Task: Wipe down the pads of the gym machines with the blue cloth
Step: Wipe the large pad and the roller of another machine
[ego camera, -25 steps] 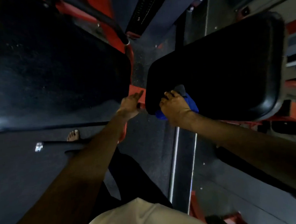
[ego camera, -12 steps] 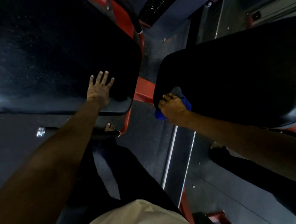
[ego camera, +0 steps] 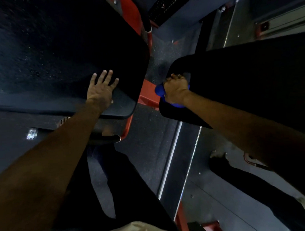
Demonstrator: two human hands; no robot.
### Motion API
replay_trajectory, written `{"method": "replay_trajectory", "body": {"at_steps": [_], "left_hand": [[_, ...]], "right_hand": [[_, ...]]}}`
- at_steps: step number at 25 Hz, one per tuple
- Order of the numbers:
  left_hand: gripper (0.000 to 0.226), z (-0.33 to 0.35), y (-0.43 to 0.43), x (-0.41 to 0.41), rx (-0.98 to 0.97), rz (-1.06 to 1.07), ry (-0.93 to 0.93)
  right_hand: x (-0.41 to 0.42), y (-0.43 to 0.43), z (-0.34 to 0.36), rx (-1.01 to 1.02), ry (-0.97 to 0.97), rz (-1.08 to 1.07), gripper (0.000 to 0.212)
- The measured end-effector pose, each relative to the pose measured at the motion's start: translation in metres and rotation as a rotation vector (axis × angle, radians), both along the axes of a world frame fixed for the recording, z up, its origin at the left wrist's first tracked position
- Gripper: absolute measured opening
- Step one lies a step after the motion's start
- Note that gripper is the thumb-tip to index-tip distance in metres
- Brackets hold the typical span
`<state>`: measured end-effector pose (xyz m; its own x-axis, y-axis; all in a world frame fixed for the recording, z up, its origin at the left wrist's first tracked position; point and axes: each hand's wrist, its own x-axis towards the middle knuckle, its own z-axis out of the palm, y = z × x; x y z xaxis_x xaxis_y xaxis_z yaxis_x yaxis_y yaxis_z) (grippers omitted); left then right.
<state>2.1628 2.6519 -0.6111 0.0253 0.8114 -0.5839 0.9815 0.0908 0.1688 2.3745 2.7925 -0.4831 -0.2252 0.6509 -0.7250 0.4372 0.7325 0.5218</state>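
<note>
Two black machine pads fill the upper view. My left hand [ego camera: 102, 88] lies flat with fingers spread on the near corner of the left pad [ego camera: 59, 49]. My right hand [ego camera: 176, 88] grips the bunched blue cloth [ego camera: 159, 90] against the near left edge of the right pad [ego camera: 242, 81]. Only bits of blue show at the left of my fist and under my wrist; the rest of the cloth is hidden by the hand.
A red machine frame [ego camera: 147, 94] runs between the two pads and curves down under the left one. Dark speckled floor [ego camera: 149, 150] with metal rails [ego camera: 172, 158] lies below. My dark trouser legs stand at the bottom middle and right.
My left hand went from hovering at the gap to resting flat on the left pad. My right hand with the cloth slid to the right pad's left edge.
</note>
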Motion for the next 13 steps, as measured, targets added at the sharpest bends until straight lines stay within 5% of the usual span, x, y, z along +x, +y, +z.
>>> {"method": "replay_trajectory", "body": {"at_steps": [7, 10, 13], "left_hand": [[0.094, 0.015, 0.008, 0.006, -0.079, 0.007, 0.021], [0.092, 0.014, 0.006, 0.017, -0.1, 0.04, 0.035], [0.076, 0.025, 0.013, 0.047, -0.035, 0.272, -0.265]], "right_hand": [[0.024, -0.045, 0.062, -0.136, -0.012, -0.009, 0.057], [0.035, 0.009, 0.129, 0.074, 0.082, 0.025, 0.052], [0.041, 0.033, 0.147, 0.178, 0.065, 0.002, 0.061]]}}
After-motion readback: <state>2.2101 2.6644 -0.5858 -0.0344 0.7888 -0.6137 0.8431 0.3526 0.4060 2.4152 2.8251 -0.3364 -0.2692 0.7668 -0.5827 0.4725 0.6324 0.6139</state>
